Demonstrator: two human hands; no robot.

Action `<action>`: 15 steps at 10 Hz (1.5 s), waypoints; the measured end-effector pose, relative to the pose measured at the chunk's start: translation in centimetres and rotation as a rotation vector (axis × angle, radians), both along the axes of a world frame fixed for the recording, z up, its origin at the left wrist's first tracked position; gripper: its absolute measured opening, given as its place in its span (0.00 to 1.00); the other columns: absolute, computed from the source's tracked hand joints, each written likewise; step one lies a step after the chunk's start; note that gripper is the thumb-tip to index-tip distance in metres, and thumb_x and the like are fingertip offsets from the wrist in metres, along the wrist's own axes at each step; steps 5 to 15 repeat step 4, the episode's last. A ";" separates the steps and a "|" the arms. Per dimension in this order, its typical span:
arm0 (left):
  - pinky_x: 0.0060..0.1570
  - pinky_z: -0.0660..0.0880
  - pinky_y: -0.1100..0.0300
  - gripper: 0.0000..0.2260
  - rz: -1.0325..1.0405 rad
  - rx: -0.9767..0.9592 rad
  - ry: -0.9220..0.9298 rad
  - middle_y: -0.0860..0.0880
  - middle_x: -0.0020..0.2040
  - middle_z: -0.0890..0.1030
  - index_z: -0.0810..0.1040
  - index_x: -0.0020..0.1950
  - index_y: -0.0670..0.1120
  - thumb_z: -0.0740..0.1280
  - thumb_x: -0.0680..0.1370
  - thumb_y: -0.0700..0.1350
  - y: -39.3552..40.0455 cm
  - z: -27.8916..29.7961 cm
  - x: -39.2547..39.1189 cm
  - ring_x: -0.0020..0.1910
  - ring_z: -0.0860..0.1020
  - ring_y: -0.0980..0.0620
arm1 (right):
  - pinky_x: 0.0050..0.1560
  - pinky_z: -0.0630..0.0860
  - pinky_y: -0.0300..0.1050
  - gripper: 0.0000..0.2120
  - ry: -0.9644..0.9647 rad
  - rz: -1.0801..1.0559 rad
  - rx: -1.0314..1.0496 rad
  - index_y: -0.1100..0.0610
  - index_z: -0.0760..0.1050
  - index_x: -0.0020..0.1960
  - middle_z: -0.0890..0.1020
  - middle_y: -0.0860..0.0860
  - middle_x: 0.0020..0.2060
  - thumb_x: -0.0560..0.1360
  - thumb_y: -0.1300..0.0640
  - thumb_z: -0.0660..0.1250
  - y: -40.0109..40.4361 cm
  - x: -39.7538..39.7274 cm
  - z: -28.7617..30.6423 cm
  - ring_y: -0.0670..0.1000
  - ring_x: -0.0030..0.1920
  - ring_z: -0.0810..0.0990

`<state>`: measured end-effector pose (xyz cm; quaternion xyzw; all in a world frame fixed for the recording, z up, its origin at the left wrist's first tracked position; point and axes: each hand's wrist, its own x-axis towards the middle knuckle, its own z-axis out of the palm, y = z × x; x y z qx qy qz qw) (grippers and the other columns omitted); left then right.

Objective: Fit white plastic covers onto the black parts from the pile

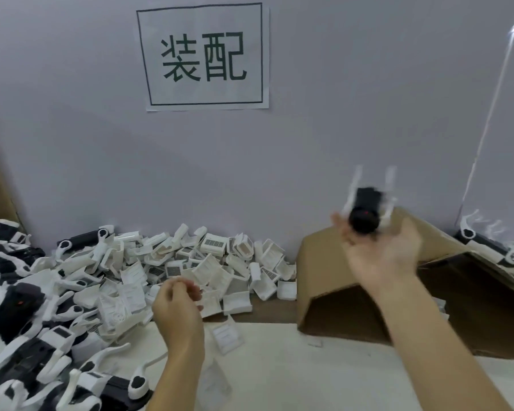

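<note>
One black part [364,216] sits right of centre in the frame, a dark blocky body with a rounded end showing a small red dot and two white prongs rising from its sides; it is blurred, so finer detail is lost. It rests at the fingertips of the right hand [383,253], which is raised palm-up with fingers spread loosely; whether the fingers actually clasp it I cannot tell through the blur. Lower centre, the left hand [175,304] has its fingers curled inward, nothing visible between them. Many white covers [208,262], too many to count, lie heaped along the grey wall, some with barcode labels. More black-and-white parts [21,315] pile at lower left, cut off by the frame edge. One cardboard box [318,262] stands under the right hand, and one paper sign [205,56] hangs at upper centre.
</note>
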<state>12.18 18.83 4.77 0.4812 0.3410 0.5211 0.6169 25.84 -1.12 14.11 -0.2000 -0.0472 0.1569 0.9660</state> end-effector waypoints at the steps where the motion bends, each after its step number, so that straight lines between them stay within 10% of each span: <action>1: 0.35 0.70 0.55 0.12 -0.068 0.028 0.020 0.45 0.35 0.77 0.74 0.38 0.41 0.57 0.79 0.34 -0.4 -0.4 0.6 0.36 0.74 0.47 | 0.64 0.74 0.65 0.35 -0.051 -0.054 0.059 0.55 0.46 0.82 0.56 0.62 0.79 0.83 0.40 0.55 -2.2 1.3 -0.4 0.69 0.74 0.64; 2: 0.31 0.71 0.57 0.12 -0.144 0.073 0.054 0.44 0.35 0.78 0.76 0.40 0.40 0.57 0.79 0.34 -0.7 -0.9 1.2 0.34 0.74 0.47 | 0.48 0.80 0.51 0.20 -0.128 -0.053 -0.323 0.61 0.66 0.73 0.77 0.62 0.65 0.85 0.52 0.57 -0.6 -0.9 -5.2 0.61 0.52 0.84; 3: 0.34 0.72 0.53 0.12 -0.241 0.140 0.089 0.42 0.35 0.79 0.77 0.41 0.39 0.57 0.80 0.34 -0.9 -1.5 1.5 0.33 0.75 0.47 | 0.29 0.73 0.39 0.10 -0.354 0.008 -0.830 0.63 0.78 0.56 0.85 0.57 0.35 0.83 0.67 0.58 2.1 -4.2 -11.7 0.52 0.29 0.81; 4: 0.34 0.72 0.54 0.12 -0.370 0.197 0.245 0.42 0.35 0.82 0.79 0.42 0.39 0.57 0.80 0.33 -1.3 -1.7 1.6 0.32 0.77 0.48 | 0.31 0.75 0.39 0.14 -0.550 0.102 -1.188 0.55 0.82 0.48 0.82 0.52 0.31 0.80 0.68 0.60 3.1 -5.8 -15.4 0.48 0.28 0.80; 15: 0.34 0.72 0.54 0.12 -0.370 0.197 0.245 0.42 0.35 0.82 0.79 0.42 0.39 0.57 0.80 0.33 -1.3 -1.7 1.6 0.32 0.77 0.48 | 0.31 0.75 0.39 0.14 -0.550 0.102 -1.188 0.55 0.82 0.48 0.82 0.52 0.31 0.80 0.68 0.60 3.1 -5.8 -15.4 0.48 0.28 0.80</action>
